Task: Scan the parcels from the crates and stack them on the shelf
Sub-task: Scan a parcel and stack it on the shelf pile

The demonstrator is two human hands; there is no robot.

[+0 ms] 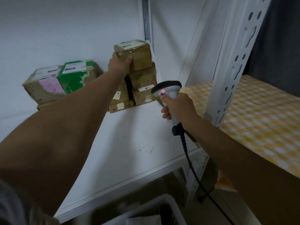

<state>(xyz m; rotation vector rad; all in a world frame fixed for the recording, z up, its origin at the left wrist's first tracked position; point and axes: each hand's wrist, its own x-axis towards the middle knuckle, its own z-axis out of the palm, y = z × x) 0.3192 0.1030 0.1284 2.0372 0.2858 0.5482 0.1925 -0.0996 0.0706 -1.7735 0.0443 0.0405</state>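
We see a white flat metal shelf (pixel 123 137) on a slotted white steel upright (pixel 233 65), and to its right a second shelf covered in yellow-and-white chequered paper (pixel 253 114). Against the wall at the back of the white shelf stands a stack of brown tape-wrapped cardboard parcels (pixel 142 88), with a green-fronted parcel (pixel 73 78) and a pink-patched brown parcel (pixel 47 85) to its left, side by side and touching. Our left hand (pixel 118 64) reaches far back and grips the top brown cardboard parcel with a white label (pixel 136 52), thumb and fingers curled round its near lower corner; that parcel rests on the top of the stack. Our right hand (pixel 177 106) is clamped round the handle of a grey handheld barcode scanner with a black head (pixel 168 90), near the stack, its black coiled cable (pixel 194 172) hanging down. A white plastic crate rim (pixel 162 202) shows below the shelf.
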